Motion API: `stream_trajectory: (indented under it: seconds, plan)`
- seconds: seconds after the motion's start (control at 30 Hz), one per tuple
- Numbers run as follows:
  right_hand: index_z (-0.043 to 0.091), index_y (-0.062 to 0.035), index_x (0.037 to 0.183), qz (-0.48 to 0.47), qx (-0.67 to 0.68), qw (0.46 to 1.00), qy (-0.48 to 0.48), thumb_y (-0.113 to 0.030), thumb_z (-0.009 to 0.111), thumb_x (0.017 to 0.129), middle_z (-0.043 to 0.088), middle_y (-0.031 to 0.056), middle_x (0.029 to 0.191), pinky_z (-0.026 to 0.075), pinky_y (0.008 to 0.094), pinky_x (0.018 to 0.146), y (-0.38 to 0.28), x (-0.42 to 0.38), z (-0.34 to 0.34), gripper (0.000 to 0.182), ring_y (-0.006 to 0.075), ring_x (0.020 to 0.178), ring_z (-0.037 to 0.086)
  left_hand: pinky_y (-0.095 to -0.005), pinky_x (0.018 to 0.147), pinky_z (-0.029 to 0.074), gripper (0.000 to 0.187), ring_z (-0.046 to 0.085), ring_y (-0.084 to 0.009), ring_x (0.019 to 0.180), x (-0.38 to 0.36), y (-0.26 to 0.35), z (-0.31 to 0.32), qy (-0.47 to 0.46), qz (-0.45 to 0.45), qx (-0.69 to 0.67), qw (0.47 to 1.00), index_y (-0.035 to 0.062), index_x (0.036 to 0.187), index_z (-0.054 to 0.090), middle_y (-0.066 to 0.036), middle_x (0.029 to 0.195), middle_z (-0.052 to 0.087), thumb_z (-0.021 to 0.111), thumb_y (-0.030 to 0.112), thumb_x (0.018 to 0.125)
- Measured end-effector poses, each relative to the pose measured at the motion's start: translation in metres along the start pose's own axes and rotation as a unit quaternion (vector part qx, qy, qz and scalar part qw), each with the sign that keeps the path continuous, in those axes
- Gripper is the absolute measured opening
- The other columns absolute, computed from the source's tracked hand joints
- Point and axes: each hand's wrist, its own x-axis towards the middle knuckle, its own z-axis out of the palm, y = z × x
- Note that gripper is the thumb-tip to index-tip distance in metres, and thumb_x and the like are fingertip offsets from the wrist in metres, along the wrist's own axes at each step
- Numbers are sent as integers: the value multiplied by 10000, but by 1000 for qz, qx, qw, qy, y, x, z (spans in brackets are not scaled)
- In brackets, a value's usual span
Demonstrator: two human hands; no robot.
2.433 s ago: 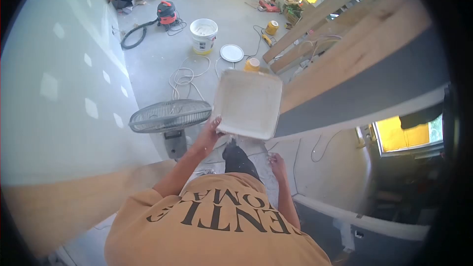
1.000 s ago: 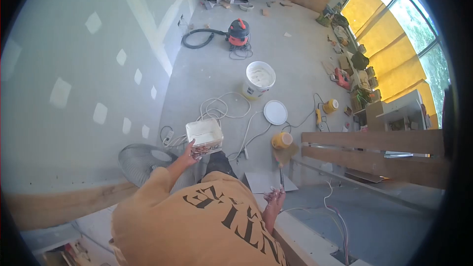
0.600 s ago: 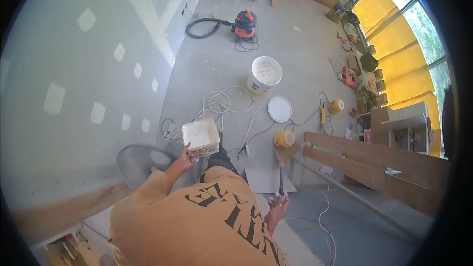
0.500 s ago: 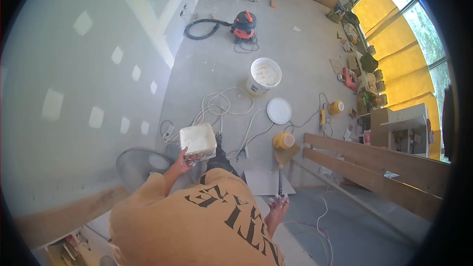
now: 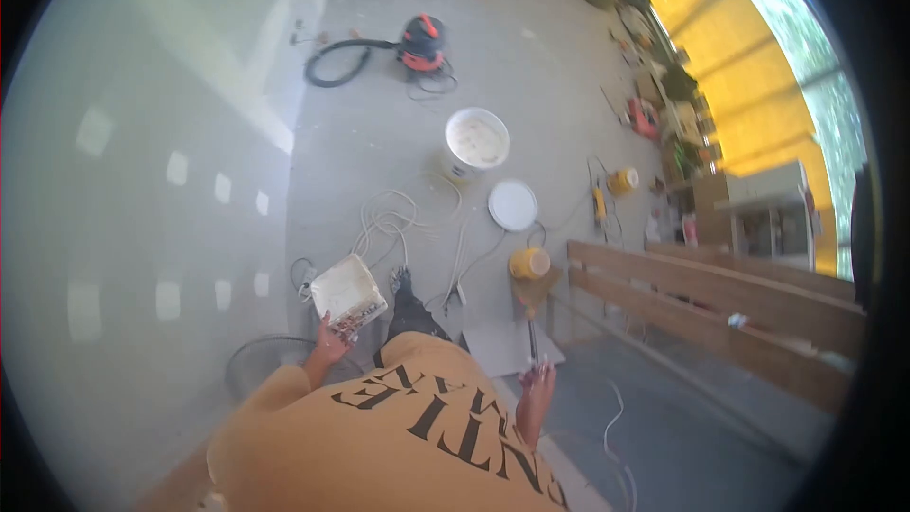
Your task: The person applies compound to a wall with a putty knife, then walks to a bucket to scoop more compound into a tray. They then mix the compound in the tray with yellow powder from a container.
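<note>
My left hand (image 5: 329, 343) is wrapped round the near edge of a square white plastic tub (image 5: 347, 286), smeared on its walls and tilted towards the wall. Pale residue coats its inside. My right hand (image 5: 537, 379), dusted white at the fingertips, is closed on the dark handle of a putty knife (image 5: 532, 334). The wide, brownish blade of this knife points away from me. Just beyond the blade is a yellow container (image 5: 529, 264). Farther out stands a round white bucket (image 5: 477, 139) of white compound, with a white lid (image 5: 513, 205) near it on the floor.
Cables (image 5: 389, 218) loop across the floor ahead. A black and red vacuum cleaner (image 5: 422, 44) stands farther off. Wooden boards (image 5: 664, 296) form a rail at right. A fan (image 5: 261, 357) is by the patched wall (image 5: 171, 228) at left. Another person sits at the far end.
The view has shifted and turned, so the floor things sit farther left. The tub in my left hand has tilted and turned. My right hand still holds the putty knife.
</note>
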Motion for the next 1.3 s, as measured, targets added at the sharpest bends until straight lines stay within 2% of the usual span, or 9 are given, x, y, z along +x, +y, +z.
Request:
stream_trajectory:
  seconds: [0.17, 0.33, 0.43, 0.5, 0.83, 1.03, 1.13, 1.2, 1.3]
  plan:
    - [441, -46, 1391, 38, -32, 998, 29, -234, 497, 1051, 611, 80, 1141, 501, 282, 721, -17, 21, 43, 392, 139, 827, 572, -411, 942, 430, 846, 506, -250, 1121, 3, 26, -7, -18, -22, -11, 1000, 95, 1359, 479, -101, 1275, 517, 651, 704, 798]
    - [481, -67, 1345, 25, -83, 994, -63, -278, 508, 1050, 588, 68, 1093, 503, 275, 726, -30, 51, 86, 363, 141, 876, 600, -423, 950, 426, 834, 509, -257, 1086, -2, 53, 7, -27, -3, -17, 999, 93, 1357, 479, -113, 1265, 520, 653, 693, 803]
    - [485, -68, 1352, 32, -110, 992, -50, -261, 519, 1043, 591, 61, 1072, 502, 281, 722, -36, 72, 107, 367, 139, 855, 600, -420, 978, 405, 739, 498, -271, 1154, -4, 85, 24, -5, -22, -50, 998, 65, 1318, 472, -125, 1300, 501, 617, 634, 870]
    - [490, -51, 1341, 27, -100, 994, -36, -273, 536, 1035, 594, 62, 1046, 494, 280, 697, -28, 92, 105, 381, 133, 824, 589, -417, 1007, 388, 751, 496, -275, 1182, -2, 104, 35, -59, -9, -22, 998, 60, 1352, 455, -131, 1308, 498, 598, 630, 885]
    - [526, -36, 1301, 56, -85, 991, 83, -215, 610, 988, 607, 54, 911, 473, 277, 621, 10, 158, 84, 370, 115, 732, 575, -467, 1120, 293, 821, 348, -273, 1371, 21, 255, 220, -113, 50, 231, 965, 37, 1485, 306, -157, 1463, 389, 558, 591, 934]
    - [544, -16, 1283, 111, -73, 983, 126, -205, 643, 958, 603, 66, 891, 469, 294, 614, 80, 187, 85, 389, 129, 715, 581, -469, 1131, 291, 811, 367, -286, 1354, 33, 269, 351, -177, 40, 317, 931, 47, 1500, 284, -171, 1463, 380, 583, 549, 937]
    - [547, -11, 1290, 174, -67, 977, 105, -227, 670, 931, 651, 133, 975, 508, 342, 722, 124, 233, 99, 437, 211, 814, 643, -472, 1129, 294, 796, 384, -289, 1336, 56, 267, 410, -199, 18, 332, 922, 49, 1496, 291, -171, 1438, 404, 583, 537, 940]
    - [549, -10, 1291, 167, -142, 966, 136, -257, 704, 896, 669, 220, 1096, 505, 401, 872, 185, 256, 108, 491, 325, 999, 663, -476, 1125, 298, 785, 396, -288, 1321, 53, 261, 428, -199, 6, 349, 916, 48, 1491, 299, -169, 1421, 421, 582, 532, 942]
    - [551, -14, 1290, 226, -149, 956, 118, -291, 728, 861, 640, 260, 1207, 469, 435, 971, 199, 269, 134, 540, 394, 1168, 603, -480, 1076, 344, 705, 435, -286, 1266, 58, 249, 479, -201, -15, 394, 897, 69, 1436, 381, -148, 1367, 475, 608, 510, 935]
